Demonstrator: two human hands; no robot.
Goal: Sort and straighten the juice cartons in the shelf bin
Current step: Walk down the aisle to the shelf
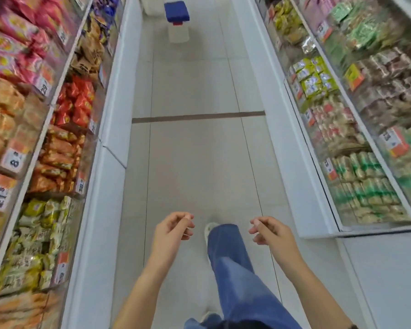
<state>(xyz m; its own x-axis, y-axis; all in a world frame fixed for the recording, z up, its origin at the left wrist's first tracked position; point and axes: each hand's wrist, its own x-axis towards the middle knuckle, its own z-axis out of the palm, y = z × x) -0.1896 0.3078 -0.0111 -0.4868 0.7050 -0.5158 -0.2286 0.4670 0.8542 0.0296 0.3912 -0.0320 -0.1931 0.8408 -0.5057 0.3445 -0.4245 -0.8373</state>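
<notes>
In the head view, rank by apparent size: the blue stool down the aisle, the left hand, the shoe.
1. Left hand
2. Blue stool; farther away, so probably bigger in reality
3. Shoe, mostly hidden by the trouser leg

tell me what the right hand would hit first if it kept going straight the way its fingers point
Probably the left hand. The right hand has its loosely curled fingers aimed across the aisle toward it, with only bare floor tiles below. Depth between the hands is unclear.

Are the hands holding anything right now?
No. The left hand and right hand hang loosely curled and empty above the aisle floor.
</notes>
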